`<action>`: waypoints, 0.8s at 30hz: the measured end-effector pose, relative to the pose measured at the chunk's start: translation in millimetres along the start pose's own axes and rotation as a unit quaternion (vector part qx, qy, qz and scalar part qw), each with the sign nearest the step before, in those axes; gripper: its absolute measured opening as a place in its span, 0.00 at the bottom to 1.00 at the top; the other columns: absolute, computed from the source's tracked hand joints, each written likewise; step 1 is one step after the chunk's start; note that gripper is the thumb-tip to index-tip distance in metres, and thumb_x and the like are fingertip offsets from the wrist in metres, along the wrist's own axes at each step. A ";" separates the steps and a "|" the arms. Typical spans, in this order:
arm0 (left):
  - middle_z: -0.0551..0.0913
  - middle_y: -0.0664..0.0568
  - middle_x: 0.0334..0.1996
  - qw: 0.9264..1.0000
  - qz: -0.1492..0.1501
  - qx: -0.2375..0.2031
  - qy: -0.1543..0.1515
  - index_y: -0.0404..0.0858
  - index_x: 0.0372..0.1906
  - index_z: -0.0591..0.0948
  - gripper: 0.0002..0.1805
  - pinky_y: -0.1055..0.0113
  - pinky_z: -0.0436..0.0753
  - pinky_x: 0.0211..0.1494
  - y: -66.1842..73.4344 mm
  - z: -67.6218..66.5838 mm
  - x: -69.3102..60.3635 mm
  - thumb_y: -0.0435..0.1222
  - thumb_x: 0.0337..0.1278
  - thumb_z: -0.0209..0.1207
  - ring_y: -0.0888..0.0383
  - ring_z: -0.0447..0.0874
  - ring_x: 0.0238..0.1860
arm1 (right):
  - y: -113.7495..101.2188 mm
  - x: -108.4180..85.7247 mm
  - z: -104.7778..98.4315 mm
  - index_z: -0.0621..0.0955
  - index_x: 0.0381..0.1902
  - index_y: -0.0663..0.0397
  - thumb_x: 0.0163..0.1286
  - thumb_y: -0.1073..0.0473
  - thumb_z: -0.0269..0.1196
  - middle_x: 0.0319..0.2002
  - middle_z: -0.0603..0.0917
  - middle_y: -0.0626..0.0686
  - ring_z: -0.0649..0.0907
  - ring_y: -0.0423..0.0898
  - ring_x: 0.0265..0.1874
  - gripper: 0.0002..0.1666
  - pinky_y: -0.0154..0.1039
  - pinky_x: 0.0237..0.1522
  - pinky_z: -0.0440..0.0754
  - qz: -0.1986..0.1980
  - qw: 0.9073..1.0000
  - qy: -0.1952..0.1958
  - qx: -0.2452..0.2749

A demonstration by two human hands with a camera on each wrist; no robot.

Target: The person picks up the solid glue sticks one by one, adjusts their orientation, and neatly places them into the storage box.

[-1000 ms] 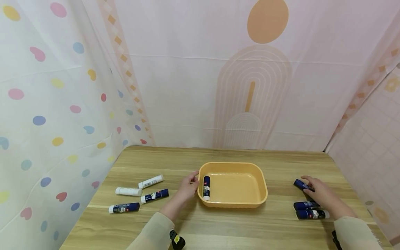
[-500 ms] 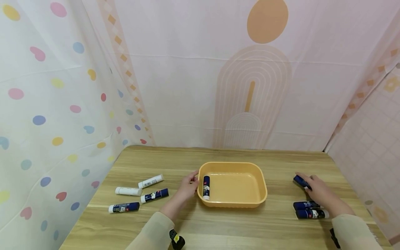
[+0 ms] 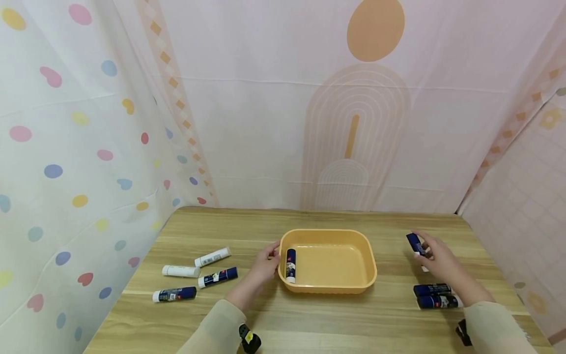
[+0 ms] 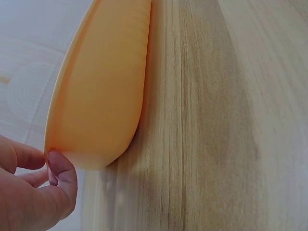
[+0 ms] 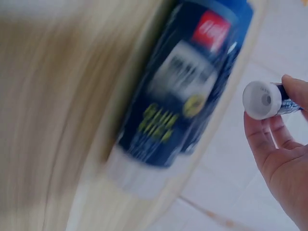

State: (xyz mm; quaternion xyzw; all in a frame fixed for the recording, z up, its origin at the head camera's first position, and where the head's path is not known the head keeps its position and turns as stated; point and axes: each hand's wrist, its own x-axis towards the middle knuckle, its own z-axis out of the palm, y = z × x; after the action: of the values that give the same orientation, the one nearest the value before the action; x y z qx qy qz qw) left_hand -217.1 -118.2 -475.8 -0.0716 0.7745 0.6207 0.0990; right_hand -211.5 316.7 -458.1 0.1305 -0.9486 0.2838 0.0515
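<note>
Backdrop: pale printed cloth (image 3: 247, 137) behind a wood-grain table (image 3: 327, 322).
Held glue stick (image 3: 413, 241): tilted in the right grip (image 3: 438, 255), clamped between thumb and fingers, navy end away from the person.
Glue stick pair (image 3: 435, 301): lying side by side, just nearer the person than the right grip.
Yellow tray (image 3: 329, 289): between both grips, its left rim pinched by the left grip (image 3: 264, 265).
Tray glue stick (image 3: 291, 264): inside, just right of the left grip.
Farther out: left of the left grip, two white tubes (image 3: 181, 271) and two navy glue sticks (image 3: 174, 294).
</note>
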 end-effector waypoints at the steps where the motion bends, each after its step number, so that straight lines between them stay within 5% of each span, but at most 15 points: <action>1: 0.67 0.47 0.43 1.000 0.001 0.000 0.001 0.37 0.69 0.65 0.25 0.71 0.70 0.27 0.0 0.1 0.0 0.28 0.68 0.45 0.61 0.66 0.28 | -3.1 1.0 0.1 0.60 0.69 0.63 0.63 0.67 0.62 0.42 0.74 0.65 0.77 0.52 0.33 0.39 0.40 0.29 0.78 0.008 1.000 -0.001 0.014; 9: 0.68 0.46 0.44 1.000 0.003 0.001 0.000 0.37 0.69 0.64 0.25 0.71 0.71 0.28 0.0 0.4 0.1 0.28 0.68 0.44 0.60 0.67 0.28 | -23.5 5.1 2.3 0.57 0.70 0.61 0.65 0.57 0.63 0.47 0.74 0.70 0.81 0.61 0.40 0.41 0.43 0.29 0.80 0.090 0.991 -0.018 0.102; 16: 0.67 0.47 0.42 1.000 0.006 0.000 -0.001 0.37 0.69 0.65 0.25 0.71 0.70 0.27 -0.2 0.4 -0.2 0.27 0.68 0.45 0.60 0.66 0.29 | -34.3 7.3 8.5 0.54 0.71 0.62 0.66 0.56 0.62 0.47 0.72 0.68 0.79 0.49 0.33 0.43 0.42 0.29 0.80 0.143 0.972 -0.032 0.184; 24: 0.67 0.47 0.42 1.000 0.007 0.000 0.002 0.37 0.69 0.65 0.25 0.72 0.70 0.27 0.3 0.3 -0.3 0.28 0.68 0.45 0.60 0.66 0.29 | -51.8 12.9 14.6 0.54 0.72 0.60 0.64 0.54 0.64 0.47 0.71 0.66 0.77 0.46 0.33 0.46 0.38 0.32 0.81 0.154 0.959 -0.048 0.232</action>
State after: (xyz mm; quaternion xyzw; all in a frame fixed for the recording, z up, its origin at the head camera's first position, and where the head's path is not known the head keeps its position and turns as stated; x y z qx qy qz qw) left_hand -216.9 -117.9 -475.5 -0.0673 0.7750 0.6215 0.0931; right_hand -209.9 264.1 -440.9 0.0043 -0.8666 0.4940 -0.0700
